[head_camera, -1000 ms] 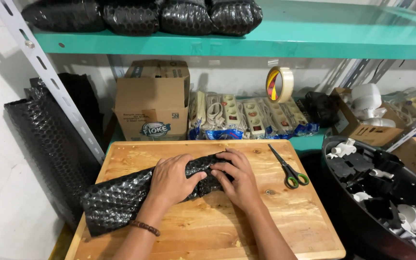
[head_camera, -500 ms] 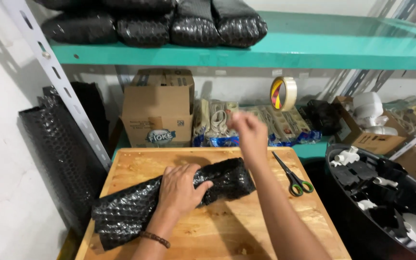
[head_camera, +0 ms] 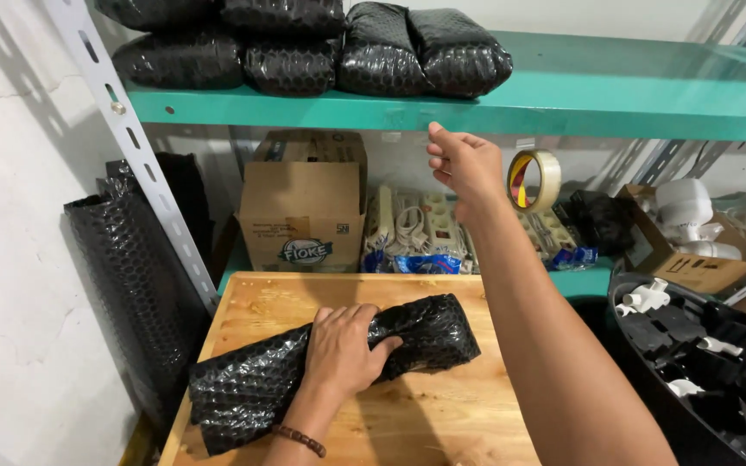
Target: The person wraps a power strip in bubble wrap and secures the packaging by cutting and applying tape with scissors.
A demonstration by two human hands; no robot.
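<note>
The right hand [head_camera: 468, 164] has left the black bubble-wrap bundle [head_camera: 338, 367], fingers loosely apart near the hanging tape roll [head_camera: 535, 180]; the left hand [head_camera: 347, 349] alone clamps the bundle mid-board.

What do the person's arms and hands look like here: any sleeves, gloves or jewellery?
Both forearms are bare, with no sleeves in view and no gloves. The left hand has a dark beaded bracelet around the wrist. The right hand shows no rings, watch or band.
</note>
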